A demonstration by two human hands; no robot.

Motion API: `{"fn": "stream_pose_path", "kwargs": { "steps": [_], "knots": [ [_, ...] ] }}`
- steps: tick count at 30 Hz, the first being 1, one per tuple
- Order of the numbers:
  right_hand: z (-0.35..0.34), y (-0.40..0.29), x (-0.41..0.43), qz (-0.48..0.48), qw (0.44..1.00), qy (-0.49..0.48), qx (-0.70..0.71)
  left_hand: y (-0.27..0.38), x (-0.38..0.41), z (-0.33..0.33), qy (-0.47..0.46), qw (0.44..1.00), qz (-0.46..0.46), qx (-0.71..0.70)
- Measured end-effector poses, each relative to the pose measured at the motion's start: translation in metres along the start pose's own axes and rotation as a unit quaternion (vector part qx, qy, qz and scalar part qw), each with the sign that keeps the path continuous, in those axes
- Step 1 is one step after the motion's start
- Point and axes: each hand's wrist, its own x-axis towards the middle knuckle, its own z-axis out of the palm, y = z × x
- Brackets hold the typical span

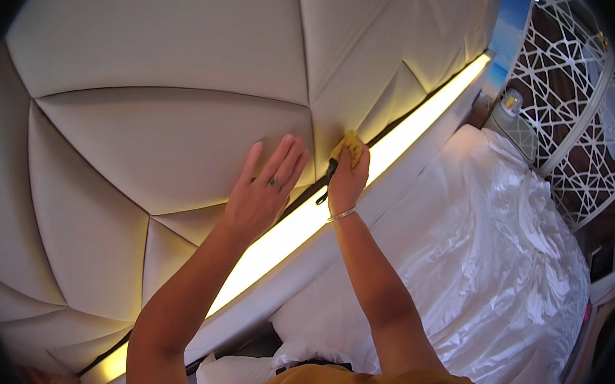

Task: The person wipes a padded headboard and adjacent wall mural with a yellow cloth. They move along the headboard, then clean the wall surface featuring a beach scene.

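My right hand (351,179) grips a bunched yellow cloth (348,146) against the lower edge of a padded wall panel, just above a glowing light strip (426,128). A small dark object (331,171) with a loop end hangs beside that hand; whether it is held or attached to the cloth cannot be told. To the left, my left hand (264,188) lies with spread fingers over the cream upholstered wall panel (181,144), holding nothing. A ring is on one of its fingers, and a bracelet circles my right wrist.
Rumpled white bedding (461,231) covers the bed below the light ledge (271,303). A white pillow (233,375) lies near my body. At the right stand a white lattice screen (555,76) and a chair-like grey item (513,129) with a clear container (512,101) on it.
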Motion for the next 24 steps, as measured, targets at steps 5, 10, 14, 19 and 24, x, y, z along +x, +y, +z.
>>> {"fn": "stream_pose_path", "kwargs": {
  "steps": [5,10,14,19,24],
  "knots": [
    [0.031,-0.013,-0.012,-0.294,0.941,-0.004,-0.168,-0.010,-0.030,-0.025,0.018,0.992,-0.116,-0.048],
    [0.018,0.002,-0.040,-0.208,0.962,-0.069,-0.163,-0.026,-0.043,-0.008,0.082,0.986,-0.069,0.131],
    [0.032,-0.044,-0.014,-0.276,0.948,-0.112,-0.111,-0.026,-0.047,-0.002,0.091,0.984,-0.068,0.140],
    [0.042,-0.027,-0.006,-0.343,0.925,-0.058,-0.152,-0.023,-0.040,-0.001,0.108,0.982,-0.066,0.142],
    [0.010,0.024,-0.058,-0.094,0.980,-0.025,-0.176,-0.024,-0.039,0.000,0.122,0.978,-0.067,0.153]
  ]
}}
